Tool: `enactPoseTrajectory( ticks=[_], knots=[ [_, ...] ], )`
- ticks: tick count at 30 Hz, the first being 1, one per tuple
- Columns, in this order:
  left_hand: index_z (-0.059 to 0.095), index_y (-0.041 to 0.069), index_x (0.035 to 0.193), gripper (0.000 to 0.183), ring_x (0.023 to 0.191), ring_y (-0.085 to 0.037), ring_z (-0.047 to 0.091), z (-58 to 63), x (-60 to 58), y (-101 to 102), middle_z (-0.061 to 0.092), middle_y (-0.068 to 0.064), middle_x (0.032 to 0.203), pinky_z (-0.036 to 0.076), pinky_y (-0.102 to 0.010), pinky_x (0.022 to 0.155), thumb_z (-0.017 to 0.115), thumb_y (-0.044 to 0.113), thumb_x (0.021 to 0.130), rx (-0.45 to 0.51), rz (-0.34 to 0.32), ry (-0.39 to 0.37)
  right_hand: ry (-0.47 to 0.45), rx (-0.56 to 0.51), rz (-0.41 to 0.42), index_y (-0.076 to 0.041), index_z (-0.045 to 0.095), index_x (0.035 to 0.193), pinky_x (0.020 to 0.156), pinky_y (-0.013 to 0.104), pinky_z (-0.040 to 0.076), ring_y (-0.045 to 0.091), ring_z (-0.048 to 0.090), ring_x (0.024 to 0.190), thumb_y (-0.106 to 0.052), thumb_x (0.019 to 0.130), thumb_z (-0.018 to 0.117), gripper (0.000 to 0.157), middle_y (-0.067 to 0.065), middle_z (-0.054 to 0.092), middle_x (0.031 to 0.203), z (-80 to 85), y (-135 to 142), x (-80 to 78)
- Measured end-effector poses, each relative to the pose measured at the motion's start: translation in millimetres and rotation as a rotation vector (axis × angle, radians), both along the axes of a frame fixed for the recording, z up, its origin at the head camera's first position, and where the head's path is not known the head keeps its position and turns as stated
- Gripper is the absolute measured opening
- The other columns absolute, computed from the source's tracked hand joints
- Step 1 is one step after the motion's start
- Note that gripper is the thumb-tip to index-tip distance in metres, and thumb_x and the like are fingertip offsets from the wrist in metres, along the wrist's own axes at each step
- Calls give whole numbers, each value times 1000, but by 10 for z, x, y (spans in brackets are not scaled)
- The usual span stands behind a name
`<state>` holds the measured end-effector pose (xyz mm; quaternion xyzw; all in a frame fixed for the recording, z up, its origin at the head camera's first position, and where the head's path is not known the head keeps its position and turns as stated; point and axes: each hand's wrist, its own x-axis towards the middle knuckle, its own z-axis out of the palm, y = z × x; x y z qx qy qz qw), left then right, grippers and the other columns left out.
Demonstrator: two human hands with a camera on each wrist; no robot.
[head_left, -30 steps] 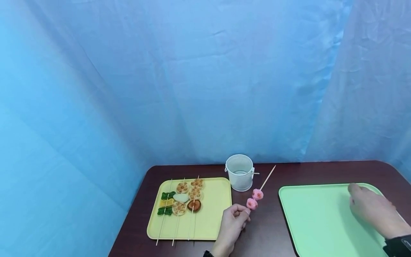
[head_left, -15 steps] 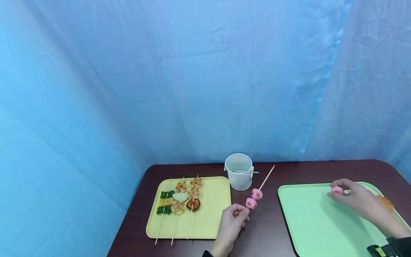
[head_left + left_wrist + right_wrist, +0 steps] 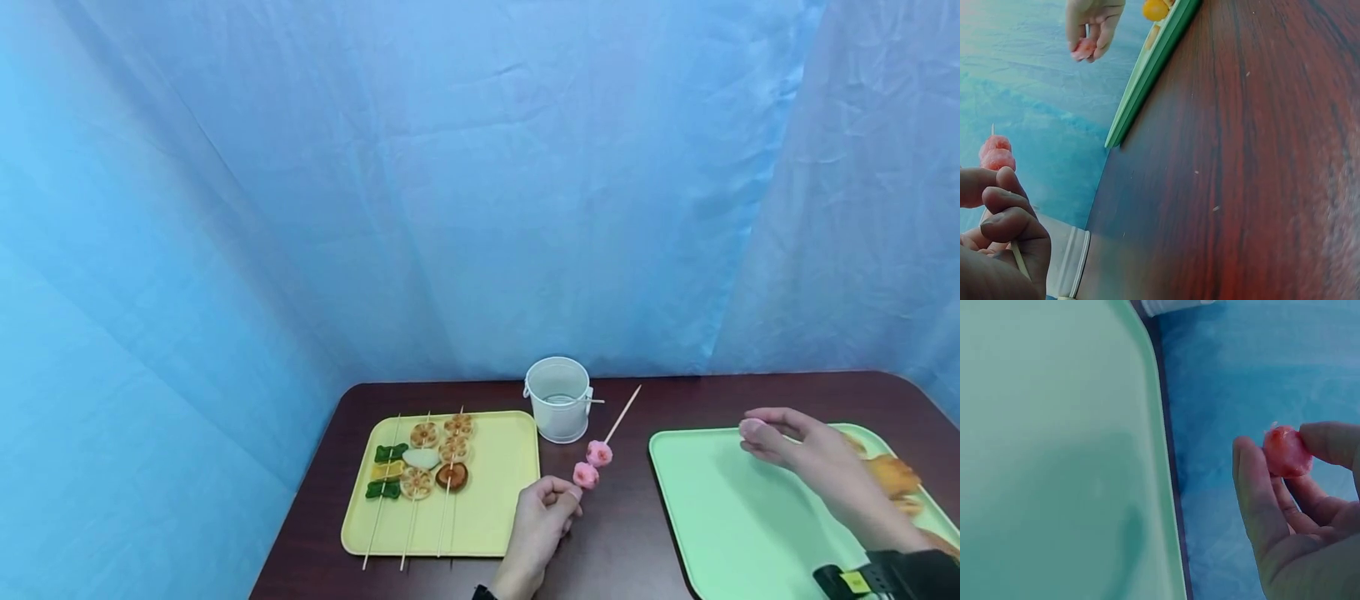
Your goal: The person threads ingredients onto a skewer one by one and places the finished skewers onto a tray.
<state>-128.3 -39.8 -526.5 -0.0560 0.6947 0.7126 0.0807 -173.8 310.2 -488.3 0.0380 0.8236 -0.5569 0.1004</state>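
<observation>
My left hand (image 3: 543,521) grips the lower end of a wooden skewer (image 3: 624,412) between thumb and fingers, its pointed end slanting up and to the right. Two pink food balls (image 3: 592,465) with reddish spots are threaded on it, just above the fingertips. Over the far part of the green tray (image 3: 742,508), my right hand (image 3: 806,462) pinches a loose pink ball (image 3: 1288,452) between thumb and fingertips. Fingers hide that ball almost wholly in the head view. In the left wrist view, the right hand with its ball (image 3: 1084,49) appears beyond the skewer.
A yellow tray (image 3: 502,500) at the left bears three loaded skewers, with green, yellow, lotus-slice and mushroom pieces. A white bucket (image 3: 558,425) with a stick poking out stands behind. Orange-brown food pieces (image 3: 892,477) lie along the green tray's right side.
From the far right of the green tray, my right hand has moved left with a pink ball pinched in it, uncovering the orange-brown pieces. The left hand and skewer have hardly moved.
</observation>
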Motion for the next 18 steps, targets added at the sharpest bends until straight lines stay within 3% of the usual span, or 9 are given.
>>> enactPoseTrajectory(
  ticks=[5,9,12,18],
  knots=[
    [64,1,88,17,49,-6,39,-21,-5,12,55,3,64,28,-19,40,67,18,87,-9,-10,-5,78,-101,-46,0,47,134,80,28,54,7,66,97,-43,93,58,61,-8,68,108,46,-195,-44],
    [64,1,87,15,49,-5,40,-19,6,10,56,3,64,29,-19,40,67,16,86,-10,-30,10,118,-270,-72,-2,55,126,78,26,54,9,66,98,-34,93,60,46,-3,71,107,87,-374,-94],
    [64,0,86,14,49,-4,41,-12,26,6,57,3,64,30,-18,41,67,14,85,-8,-58,31,137,-364,-81,1,55,124,78,26,54,11,67,98,-31,94,60,44,2,71,109,106,-498,-122],
    [65,-1,86,14,49,-3,41,-18,53,16,58,2,63,33,-17,43,67,13,85,-14,-100,57,176,-399,-77,9,51,126,78,27,53,15,67,97,-32,95,57,52,5,70,106,115,-691,-156]
  ],
)
